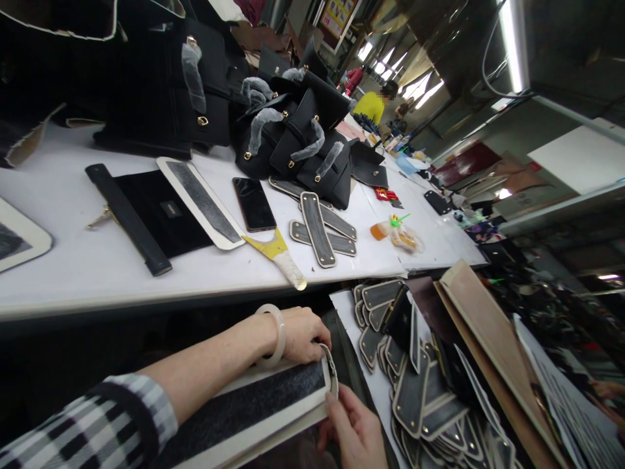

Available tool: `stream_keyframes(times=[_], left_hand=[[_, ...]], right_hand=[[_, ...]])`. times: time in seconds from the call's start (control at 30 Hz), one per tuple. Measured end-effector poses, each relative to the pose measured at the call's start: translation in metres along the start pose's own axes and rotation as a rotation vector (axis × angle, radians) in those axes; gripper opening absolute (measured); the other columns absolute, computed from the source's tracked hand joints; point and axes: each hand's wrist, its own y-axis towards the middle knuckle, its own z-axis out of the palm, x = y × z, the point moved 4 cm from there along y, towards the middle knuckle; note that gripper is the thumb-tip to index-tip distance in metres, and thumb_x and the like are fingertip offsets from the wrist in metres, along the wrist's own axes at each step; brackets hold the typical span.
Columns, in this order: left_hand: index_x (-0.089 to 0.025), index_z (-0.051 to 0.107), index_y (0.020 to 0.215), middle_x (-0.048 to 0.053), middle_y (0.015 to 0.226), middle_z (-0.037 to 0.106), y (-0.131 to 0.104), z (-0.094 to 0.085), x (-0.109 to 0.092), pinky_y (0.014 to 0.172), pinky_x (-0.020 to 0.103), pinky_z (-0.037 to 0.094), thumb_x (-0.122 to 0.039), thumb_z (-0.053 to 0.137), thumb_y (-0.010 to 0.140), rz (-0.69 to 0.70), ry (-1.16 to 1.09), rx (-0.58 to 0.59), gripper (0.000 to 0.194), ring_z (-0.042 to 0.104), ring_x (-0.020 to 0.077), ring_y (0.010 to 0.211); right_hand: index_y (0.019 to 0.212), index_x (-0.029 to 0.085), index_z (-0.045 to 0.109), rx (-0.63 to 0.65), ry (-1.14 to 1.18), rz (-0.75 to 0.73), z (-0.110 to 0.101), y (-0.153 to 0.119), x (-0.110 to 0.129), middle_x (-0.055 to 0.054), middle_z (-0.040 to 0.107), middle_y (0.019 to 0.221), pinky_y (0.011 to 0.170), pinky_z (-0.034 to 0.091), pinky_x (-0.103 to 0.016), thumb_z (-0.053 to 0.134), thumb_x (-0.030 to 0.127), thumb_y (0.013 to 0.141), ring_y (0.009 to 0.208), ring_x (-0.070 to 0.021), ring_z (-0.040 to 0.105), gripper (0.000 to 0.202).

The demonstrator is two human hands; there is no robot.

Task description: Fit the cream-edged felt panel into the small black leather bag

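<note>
A long black panel with white borders (263,397) lies low in the view, below the white table's front edge. My left hand (300,333), with a pale bangle at the wrist, has curled fingers on the panel's upper right corner. At the lower right corner, my right hand (354,423) pinches the panel's end between thumb and fingers. A narrow strip with a pale edge (333,374) stands along that end, between the two hands. The panel's left part is hidden behind my left forearm.
On the white table (73,286) are a phone (254,204), a yellow-and-white tool (280,256), oval-ended strips (317,229) and black bags (297,137). Right of my hands, many similar strips (415,391) are piled beside brown boards (493,352). A person in yellow (370,106) is far off.
</note>
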Motion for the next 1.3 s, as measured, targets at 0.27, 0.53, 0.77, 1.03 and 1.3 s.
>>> stream_keyframes(times=[0.27, 0.53, 0.77, 1.03, 1.3], left_hand=[[-0.024, 0.074, 0.089, 0.003, 0.09, 0.076, 0.003, 0.006, -0.002, 0.078, 0.025, 0.05, -0.017, 0.051, 0.079, 0.05, 0.102, -0.023, 0.027, 0.069, 0.0195, 0.085], [-0.024, 0.073, 0.094, 0.003, 0.093, 0.076, 0.006, 0.012, 0.001, 0.084, 0.026, 0.048, -0.018, 0.047, 0.085, 0.052, 0.167, -0.016, 0.028, 0.068, 0.0188, 0.089], [-0.022, 0.073, 0.096, 0.004, 0.094, 0.076, 0.005, 0.015, 0.001, 0.088, 0.03, 0.048, -0.018, 0.048, 0.083, 0.03, 0.175, -0.009, 0.029, 0.068, 0.0214, 0.091], [-0.022, 0.065, 0.113, 0.004, 0.116, 0.068, -0.004, 0.002, -0.011, 0.091, 0.03, 0.048, -0.013, 0.052, 0.072, -0.007, 0.135, -0.077, 0.045, 0.062, 0.0207, 0.104], [-0.019, 0.059, 0.107, 0.01, 0.116, 0.062, -0.044, 0.039, -0.063, 0.084, 0.043, 0.046, -0.022, 0.047, 0.088, 0.062, 0.471, -0.008, 0.023, 0.055, 0.0266, 0.1]], right_hand=[[0.103, 0.01, 0.067, -0.026, -0.089, 0.004, 0.002, -0.005, 0.017, 0.001, 0.052, 0.053, 0.044, 0.034, -0.024, 0.051, 0.065, 0.083, 0.044, -0.0127, 0.044, 0.061], [0.097, 0.012, 0.069, -0.059, -0.078, -0.066, 0.004, -0.005, 0.022, -0.002, 0.058, 0.062, 0.053, 0.038, -0.024, 0.051, 0.051, 0.087, 0.058, -0.0162, 0.05, 0.044], [0.105, 0.013, 0.068, -0.048, -0.038, -0.081, 0.006, -0.005, 0.024, -0.003, 0.062, 0.066, 0.056, 0.039, -0.025, 0.049, 0.047, 0.088, 0.061, -0.0168, 0.052, 0.043], [0.121, 0.011, 0.061, -0.023, 0.111, -0.071, 0.007, -0.005, 0.015, -0.007, 0.066, 0.077, 0.057, 0.042, -0.027, 0.054, 0.052, 0.087, 0.063, -0.0177, 0.053, 0.054], [0.122, 0.013, 0.06, -0.012, 0.143, -0.15, 0.003, -0.006, 0.019, -0.009, 0.067, 0.09, 0.078, 0.048, -0.031, 0.058, 0.048, 0.087, 0.078, -0.0204, 0.059, 0.05]])
